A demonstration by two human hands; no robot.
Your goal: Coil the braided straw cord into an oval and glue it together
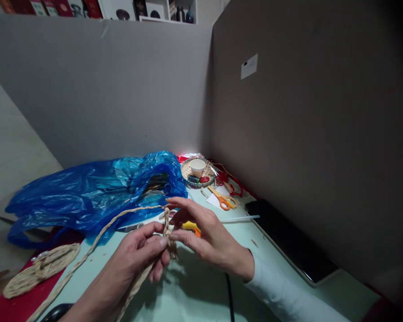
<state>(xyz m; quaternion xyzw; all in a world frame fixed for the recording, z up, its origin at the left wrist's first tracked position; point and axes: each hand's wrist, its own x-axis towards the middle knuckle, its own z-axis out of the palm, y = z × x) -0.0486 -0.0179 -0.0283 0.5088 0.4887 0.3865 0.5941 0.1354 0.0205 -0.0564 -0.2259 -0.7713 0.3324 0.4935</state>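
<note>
My left hand [143, 250] pinches a small braided piece of pale straw cord [167, 223] between thumb and fingers, above the table. My right hand [204, 230] meets it from the other side, thumb against the braid and index finger bent over its top end. A long twisted strand [110, 223] of the same cord runs from the right fingertips leftward and down past my left forearm. Below my left hand another thick length [134, 290] hangs toward the near edge. Yellow-orange handles [190, 227] lie partly hidden behind my right hand.
A blue plastic bag [97, 188] spreads across the back left. A woven straw sole-like piece [42, 270] lies on red material at left. Orange scissors [223, 199], a round basket [184, 170] with a white cup [197, 167], and a black flat device [289, 239] sit rightward.
</note>
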